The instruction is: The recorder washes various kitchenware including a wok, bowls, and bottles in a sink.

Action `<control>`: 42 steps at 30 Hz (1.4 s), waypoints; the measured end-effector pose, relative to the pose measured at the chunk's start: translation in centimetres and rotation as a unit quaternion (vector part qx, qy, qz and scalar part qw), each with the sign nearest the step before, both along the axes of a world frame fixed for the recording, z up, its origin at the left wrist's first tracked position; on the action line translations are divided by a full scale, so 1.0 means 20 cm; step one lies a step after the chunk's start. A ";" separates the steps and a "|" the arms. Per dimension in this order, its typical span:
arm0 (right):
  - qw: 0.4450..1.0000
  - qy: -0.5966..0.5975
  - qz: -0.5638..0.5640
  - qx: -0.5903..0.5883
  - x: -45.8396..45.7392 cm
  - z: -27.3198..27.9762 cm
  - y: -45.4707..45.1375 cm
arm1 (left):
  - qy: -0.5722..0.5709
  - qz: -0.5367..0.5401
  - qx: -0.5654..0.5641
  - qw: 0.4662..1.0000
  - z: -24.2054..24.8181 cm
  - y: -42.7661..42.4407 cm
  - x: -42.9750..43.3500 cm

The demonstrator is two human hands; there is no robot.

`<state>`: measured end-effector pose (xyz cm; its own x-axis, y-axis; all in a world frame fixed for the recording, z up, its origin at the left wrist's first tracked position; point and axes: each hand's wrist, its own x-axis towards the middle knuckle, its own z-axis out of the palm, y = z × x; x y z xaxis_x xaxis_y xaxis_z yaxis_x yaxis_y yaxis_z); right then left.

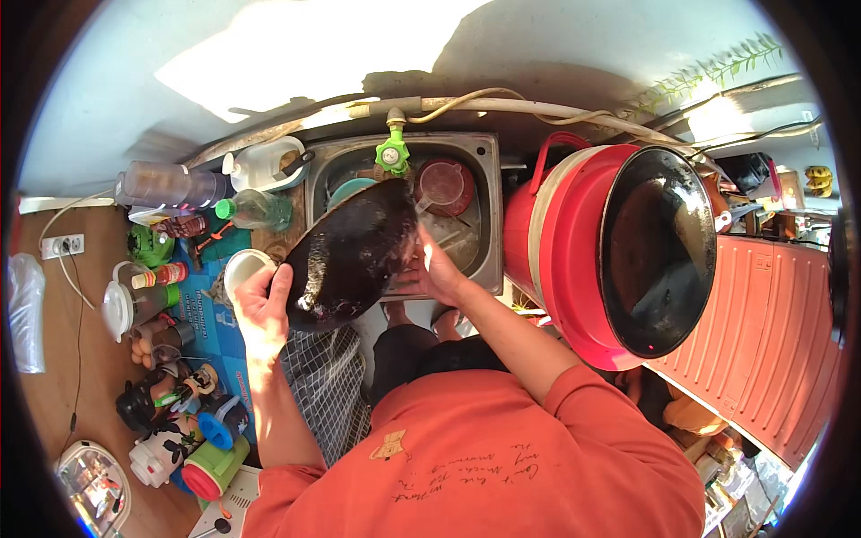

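Observation:
A blackened wok (353,259) is held tilted over the near left part of a steel sink (490,222), its dark outer side towards me. My left hand (264,302) grips its left edge, thumb on top. At its right side is my right hand (434,265), palm towards the wok with the fingers apart; the fingertips are partly hidden, so a firm hold cannot be told. Behind the wok, the green-handled tap (392,153) stands over the sink. A red bowl (463,195) with a clear strainer or scoop (440,183) and a teal bowl (350,189) lie in the sink.
Right of the sink, a second black pan (658,252) rests on a large red cooler (572,235). Near my left hand is a white cup (245,265). A green-capped bottle (259,210), jars and a sauce bottle (161,274) crowd the left side. A checked cloth (329,390) hangs below the wok.

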<state>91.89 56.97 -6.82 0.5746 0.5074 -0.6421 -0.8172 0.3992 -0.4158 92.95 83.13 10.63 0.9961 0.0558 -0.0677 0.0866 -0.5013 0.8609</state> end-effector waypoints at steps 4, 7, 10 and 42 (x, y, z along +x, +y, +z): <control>0.999 0.035 0.005 0.000 0.04 -0.08 0.13 | -0.002 0.038 0.004 0.999 -0.02 0.03 -0.09; 0.999 0.016 0.041 -0.029 0.06 -0.14 0.17 | 0.025 0.090 0.018 0.995 -0.06 0.08 -0.10; 0.999 -0.006 0.034 -0.025 0.12 -0.18 0.19 | 0.050 0.146 -0.108 0.982 -0.16 0.14 -0.08; 0.815 0.052 -0.471 -0.333 0.18 -0.26 -0.18 | -0.042 -0.072 0.152 0.985 -1.14 -0.64 0.66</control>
<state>95.51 53.29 -11.93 0.4322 -0.6088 -0.6652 -0.3237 0.5837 -0.7446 106.17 70.31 -12.19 0.9966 -0.0809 0.0142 -0.0696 -0.7394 0.6697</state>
